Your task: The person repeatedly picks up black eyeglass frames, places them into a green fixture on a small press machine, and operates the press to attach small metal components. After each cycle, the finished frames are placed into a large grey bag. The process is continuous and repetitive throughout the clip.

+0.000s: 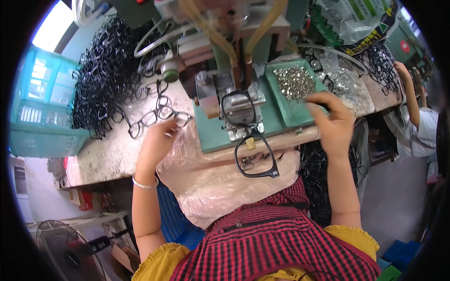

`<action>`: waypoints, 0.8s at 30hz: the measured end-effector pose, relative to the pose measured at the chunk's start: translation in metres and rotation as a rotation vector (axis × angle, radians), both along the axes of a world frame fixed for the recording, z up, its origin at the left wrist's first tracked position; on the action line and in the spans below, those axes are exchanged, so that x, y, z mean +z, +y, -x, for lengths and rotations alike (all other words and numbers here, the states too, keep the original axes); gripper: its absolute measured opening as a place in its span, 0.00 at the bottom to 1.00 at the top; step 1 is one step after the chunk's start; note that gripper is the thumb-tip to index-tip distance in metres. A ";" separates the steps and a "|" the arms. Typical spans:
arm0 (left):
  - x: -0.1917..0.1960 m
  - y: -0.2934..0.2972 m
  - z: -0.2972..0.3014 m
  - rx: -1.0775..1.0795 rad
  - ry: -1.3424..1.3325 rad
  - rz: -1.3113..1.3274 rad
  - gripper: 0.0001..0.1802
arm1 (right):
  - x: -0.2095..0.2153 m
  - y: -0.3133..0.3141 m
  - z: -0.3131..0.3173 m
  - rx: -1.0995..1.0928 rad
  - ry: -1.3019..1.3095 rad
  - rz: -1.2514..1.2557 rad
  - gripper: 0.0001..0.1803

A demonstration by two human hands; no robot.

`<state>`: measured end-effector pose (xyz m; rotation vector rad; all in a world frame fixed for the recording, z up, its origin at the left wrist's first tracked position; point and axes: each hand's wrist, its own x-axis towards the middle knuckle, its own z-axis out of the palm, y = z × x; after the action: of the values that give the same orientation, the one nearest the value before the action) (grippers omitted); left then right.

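Observation:
A black glasses frame [255, 157] sits on the metal fixture [237, 133] of a bench machine, one rim at the fixture and the other hanging toward me over the table edge. My left hand [159, 140] is left of the machine, beside several dark glasses frames [150, 118]. Its fingers are curled and blurred, and whether they grip a frame is unclear. Over the near right edge of a green tray [291, 114] is my right hand [336, 122], thumb and index finger slightly apart, no part visible between them. Small shiny metal parts [294, 82] are heaped in the tray.
A tall pile of black glasses frames [105, 70] stands at left beside a turquoise basket [44, 133]. Hoses [262, 30] hang above the fixture. At right are a plastic sack [351, 23], more frames [382, 68] and another person's arm [411, 93]. A fan [70, 253] stands lower left.

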<state>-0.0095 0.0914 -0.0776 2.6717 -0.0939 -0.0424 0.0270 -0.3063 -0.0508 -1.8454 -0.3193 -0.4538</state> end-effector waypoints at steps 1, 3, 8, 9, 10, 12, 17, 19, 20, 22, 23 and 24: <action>-0.020 0.035 -0.009 0.085 -0.412 -0.254 0.20 | 0.012 0.020 -0.009 0.067 -0.112 0.047 0.08; -0.042 0.078 -0.020 0.379 -0.333 -0.728 0.17 | 0.024 0.058 -0.029 0.143 -0.180 -0.041 0.09; -0.086 0.118 -0.011 0.419 -0.455 -0.537 0.09 | 0.005 0.100 -0.041 0.190 -0.005 -0.348 0.16; -0.077 0.109 -0.007 0.420 -0.452 -0.492 0.07 | 0.003 0.099 -0.038 0.177 0.019 -0.381 0.17; -0.069 0.103 -0.007 0.436 -0.484 -0.351 0.05 | 0.005 0.100 -0.037 0.167 0.038 -0.414 0.18; -0.038 0.073 -0.006 0.480 -0.521 -0.099 0.11 | 0.007 0.102 -0.037 0.244 0.106 -0.464 0.20; 0.031 -0.022 0.011 0.435 -0.417 1.414 0.12 | 0.033 0.109 -0.019 0.300 0.263 -0.591 0.23; 0.051 -0.056 0.024 0.167 -0.331 1.681 0.14 | 0.045 0.110 -0.009 0.307 0.308 -0.649 0.23; 0.056 -0.075 0.030 0.048 -0.142 1.736 0.13 | 0.038 0.105 -0.009 0.319 0.154 -0.482 0.24; 0.074 -0.112 0.036 -0.042 0.324 1.745 0.12 | 0.034 0.087 -0.010 0.304 0.112 -0.298 0.20; 0.082 -0.129 0.035 -0.017 0.594 1.694 0.13 | 0.034 0.075 -0.014 0.300 0.077 -0.205 0.17; 0.082 -0.148 0.031 0.006 0.648 1.718 0.13 | 0.019 0.059 -0.025 0.187 0.058 -0.071 0.15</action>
<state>-0.0403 -0.0569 0.0041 0.8648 0.0733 -0.5347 0.0516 -0.2477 -0.0319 -1.7379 -0.4270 -0.2791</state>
